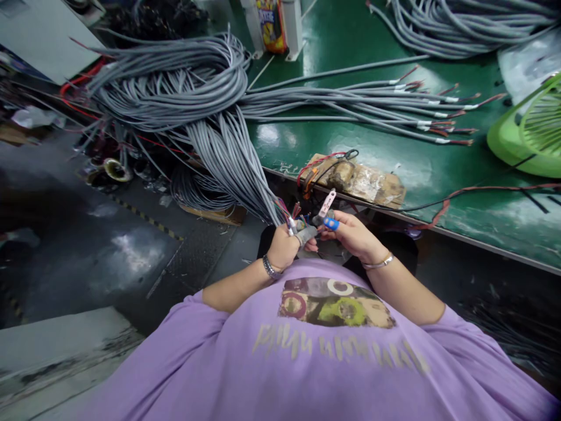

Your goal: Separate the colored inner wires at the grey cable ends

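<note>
Cable bundle, head view: grey, draped off the green bench edge down to your lap, with the stripped coloured ends at your left hand. Left hand is closed round those ends, one finger in a grey cot. Right hand is pinched tight on a blue-handled tool, its tip at the wire ends. Step looks like working single wire tips. Next calls for a firm left grip and one wire singled out. Green fan sits well apart.
</note>
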A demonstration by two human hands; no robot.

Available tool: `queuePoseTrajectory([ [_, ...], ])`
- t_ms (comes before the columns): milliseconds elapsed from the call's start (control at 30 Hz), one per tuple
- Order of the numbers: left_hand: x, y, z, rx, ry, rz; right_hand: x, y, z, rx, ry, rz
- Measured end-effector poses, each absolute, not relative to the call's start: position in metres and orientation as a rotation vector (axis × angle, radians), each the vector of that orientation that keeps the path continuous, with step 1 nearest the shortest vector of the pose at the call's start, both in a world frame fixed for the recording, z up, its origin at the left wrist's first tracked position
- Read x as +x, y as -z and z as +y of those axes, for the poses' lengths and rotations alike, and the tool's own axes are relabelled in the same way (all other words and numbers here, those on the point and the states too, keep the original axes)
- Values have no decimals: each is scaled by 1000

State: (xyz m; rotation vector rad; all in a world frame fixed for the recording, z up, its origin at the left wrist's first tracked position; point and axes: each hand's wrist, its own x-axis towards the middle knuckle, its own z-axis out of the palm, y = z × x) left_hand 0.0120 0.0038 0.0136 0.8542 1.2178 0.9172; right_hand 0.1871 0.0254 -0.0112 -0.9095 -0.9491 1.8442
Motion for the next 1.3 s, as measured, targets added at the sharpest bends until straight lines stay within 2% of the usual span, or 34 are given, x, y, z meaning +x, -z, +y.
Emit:
queuePoseTrajectory([
  [100,16,-12,5,787,-1005,1235,186,12,22,-865,-1879,-955],
  [300,12,-11,8,852,-939,1180,166,2,12,-837,-1666,-895],
  [500,-4,-15,3,1132,-673,1105,159,3,11,-841,-1873,-970],
  [667,-4,-4,-1,967,-850,1071,158,9,20,-977,-1794,-834],
  [833,0,2,0,838,-1012,1103,166,15,18,-875,-1957,-675],
  [1033,1,7,0,906,-962,1118,160,2,14,-849,-1860,-886],
  [1300,1,9,0,928,-938,1147,155,-1,16,-972,-1751,-832],
])
